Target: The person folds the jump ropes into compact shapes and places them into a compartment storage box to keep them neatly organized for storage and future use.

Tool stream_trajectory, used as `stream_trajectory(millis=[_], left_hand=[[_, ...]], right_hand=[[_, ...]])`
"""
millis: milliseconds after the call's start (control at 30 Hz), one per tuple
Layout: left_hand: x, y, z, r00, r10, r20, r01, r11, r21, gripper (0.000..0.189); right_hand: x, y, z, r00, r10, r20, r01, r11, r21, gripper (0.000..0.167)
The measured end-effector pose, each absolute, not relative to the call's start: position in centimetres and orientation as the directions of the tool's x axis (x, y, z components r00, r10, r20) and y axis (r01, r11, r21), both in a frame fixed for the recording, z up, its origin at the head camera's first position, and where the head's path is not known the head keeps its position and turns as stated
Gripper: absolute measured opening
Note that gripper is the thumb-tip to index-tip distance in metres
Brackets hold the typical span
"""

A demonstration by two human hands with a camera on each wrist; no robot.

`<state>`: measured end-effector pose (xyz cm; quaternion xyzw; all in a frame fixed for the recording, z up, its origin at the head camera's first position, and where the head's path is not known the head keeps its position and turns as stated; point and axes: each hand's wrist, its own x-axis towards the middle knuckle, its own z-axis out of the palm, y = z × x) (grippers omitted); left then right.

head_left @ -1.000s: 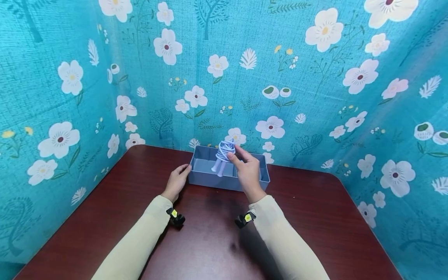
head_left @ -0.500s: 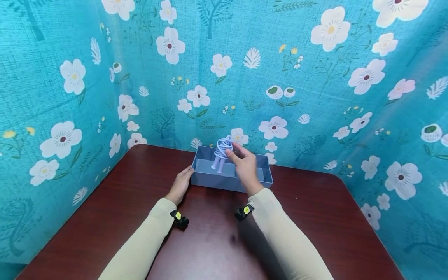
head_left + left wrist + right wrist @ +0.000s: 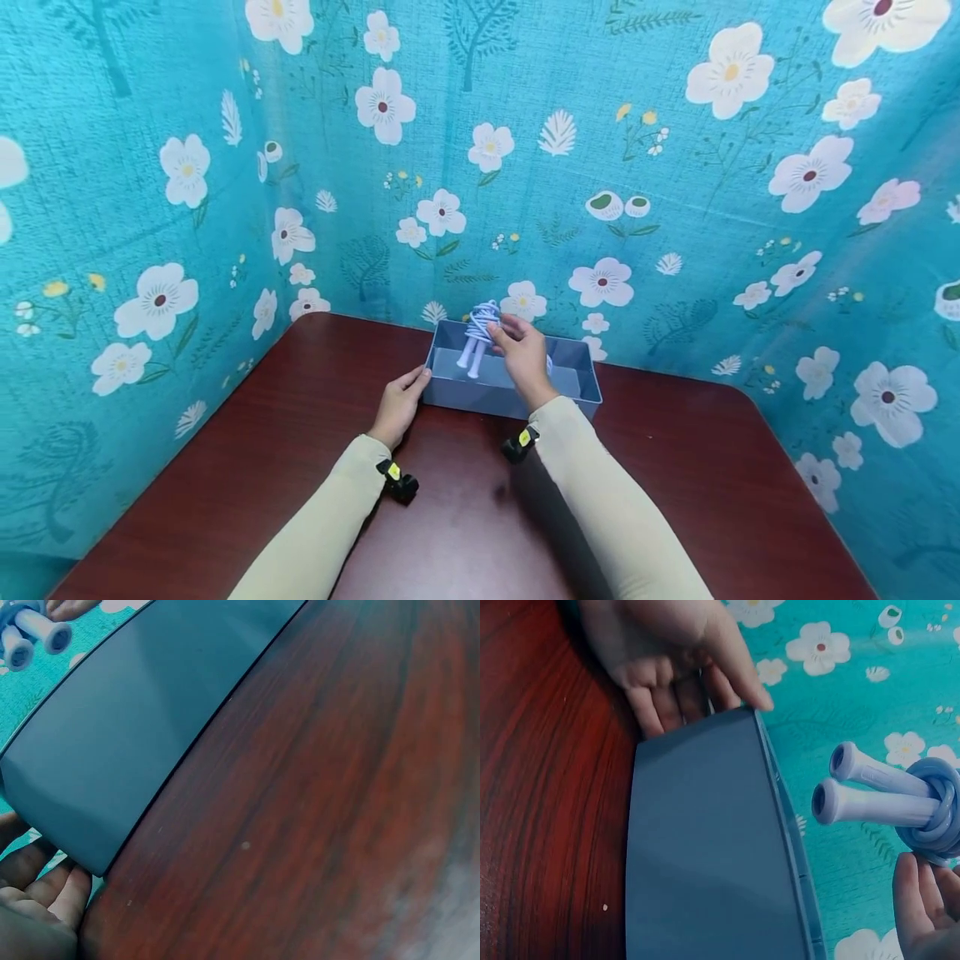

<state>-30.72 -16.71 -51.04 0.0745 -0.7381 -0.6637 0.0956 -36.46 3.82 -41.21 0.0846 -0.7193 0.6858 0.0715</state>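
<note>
In the head view, a pale blue jump rope (image 3: 483, 321), its cord wound about its two lavender handles (image 3: 470, 357), is held up over the grey-blue box (image 3: 476, 396). My right hand (image 3: 524, 357) pinches the wound cord from the right with thumb and fingers, the handles pointing downward. At the box's left end, my left hand (image 3: 400, 407) holds the corner; the right wrist view puts its thumb (image 3: 739, 671) at the top corner and its fingers against the end wall. Both hollow handle ends (image 3: 823, 801) face that camera.
Inside the box, a small pale blue piece (image 3: 549, 365) shows beside my right wrist, mostly hidden. The box stands on a dark red wooden table (image 3: 450, 517), close to a teal flowered curtain (image 3: 525, 208) that rises behind and on both sides.
The whole scene slides right in the head view as the camera turns. My right hand keeps hold of the jump rope above the box, shifting only slightly; my left hand stays at the corner.
</note>
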Motion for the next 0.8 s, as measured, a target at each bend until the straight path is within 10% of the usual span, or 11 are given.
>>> stream_trajectory(millis=[800], left_hand=[[-30.7,-16.8,-51.5,-0.967,-0.244,0.077,0.059,0.082,0.995,0.061]], right_hand=[[-41.5,2.1,-43.2,-0.99,-0.114,0.084,-0.11,0.253,-0.961,0.051]])
